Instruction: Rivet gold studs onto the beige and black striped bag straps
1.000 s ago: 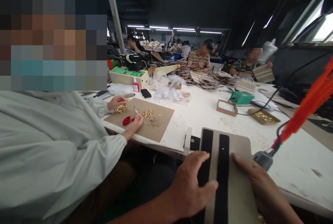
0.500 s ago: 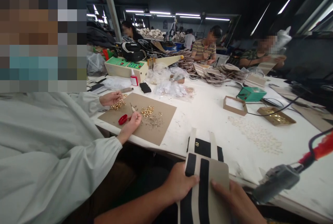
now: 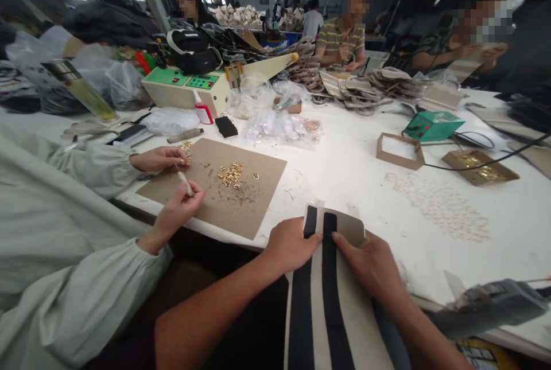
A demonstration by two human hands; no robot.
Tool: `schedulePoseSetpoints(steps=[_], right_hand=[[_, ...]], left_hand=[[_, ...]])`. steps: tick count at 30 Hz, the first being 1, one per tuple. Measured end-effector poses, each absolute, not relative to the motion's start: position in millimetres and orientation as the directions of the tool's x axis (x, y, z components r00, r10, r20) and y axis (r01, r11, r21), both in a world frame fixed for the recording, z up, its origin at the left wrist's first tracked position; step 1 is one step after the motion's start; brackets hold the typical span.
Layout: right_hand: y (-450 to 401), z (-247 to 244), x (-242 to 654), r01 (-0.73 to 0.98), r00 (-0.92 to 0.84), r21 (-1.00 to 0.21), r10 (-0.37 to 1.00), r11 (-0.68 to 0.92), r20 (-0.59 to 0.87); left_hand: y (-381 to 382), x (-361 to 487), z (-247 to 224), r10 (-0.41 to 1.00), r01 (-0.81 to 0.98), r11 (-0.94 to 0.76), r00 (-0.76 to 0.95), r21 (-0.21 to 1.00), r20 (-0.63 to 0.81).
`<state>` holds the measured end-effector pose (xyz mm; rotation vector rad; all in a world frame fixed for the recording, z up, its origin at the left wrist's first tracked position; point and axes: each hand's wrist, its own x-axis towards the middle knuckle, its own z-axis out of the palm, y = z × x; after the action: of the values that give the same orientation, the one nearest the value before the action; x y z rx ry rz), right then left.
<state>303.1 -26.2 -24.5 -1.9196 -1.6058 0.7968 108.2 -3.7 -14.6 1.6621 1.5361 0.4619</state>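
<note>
A long beige panel with black stripes hangs down from the table's near edge toward my lap, its rounded top end upright. My left hand grips its left edge, thumb pressed flat on the front. On the opposite edge, my right hand pinches the panel with its thumb beside the second black stripe. The fingers of both hands are hidden behind it. Only a pale bit of strap shows behind the top end.
At left a co-worker's hand holds a white-handled tool over a brown board with gold rings. Small pale pieces, a cardboard box and a green device lie right. A grey tool hangs near the right edge.
Both my hands have moved up to the panel's top end, which now hides the black piece with a gold snap and most of the straps. My view has turned; the co-worker's hands have drawn together.
</note>
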Motion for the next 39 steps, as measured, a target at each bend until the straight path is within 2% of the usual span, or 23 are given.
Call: schedulePoseSetpoints(steps=[8, 14, 20, 30, 34, 37, 39], right_hand=[[-14, -36, 304, 0.713, 0.120, -0.675, 0.981, -0.190, -0.150], [-14, -38, 305, 0.776, 0.142, -0.585, 0.969, -0.236, -0.203], [-9, -40, 306, 0.814, 0.105, -0.541, 0.969, -0.213, -0.223], [-4, -40, 305, 0.823, 0.122, -0.514, 0.959, -0.241, -0.255], [-4, -39, 305, 0.851, 0.109, -0.472, 0.956, -0.231, -0.271], [-4, -38, 304, 0.863, 0.117, -0.445, 0.951, -0.240, -0.287], [-4, -38, 303, 0.870, 0.122, -0.430, 0.950, -0.242, -0.288]], left_hand=[[8, 112, -30, 0.942, 0.631, 0.072, 0.211, 0.772, -0.260], [9, 113, -30, 0.931, 0.638, 0.099, 0.212, 0.763, -0.298], [13, 113, -29, 0.923, 0.642, 0.104, 0.222, 0.759, -0.314], [18, 113, -28, 0.914, 0.645, 0.104, 0.238, 0.757, -0.328], [16, 112, -32, 0.915, 0.691, 0.098, 0.221, 0.716, -0.339], [12, 112, -37, 0.952, 0.729, 0.069, 0.156, 0.681, -0.264], [10, 112, -39, 0.986, 0.756, -0.025, 0.125, 0.654, -0.107]])
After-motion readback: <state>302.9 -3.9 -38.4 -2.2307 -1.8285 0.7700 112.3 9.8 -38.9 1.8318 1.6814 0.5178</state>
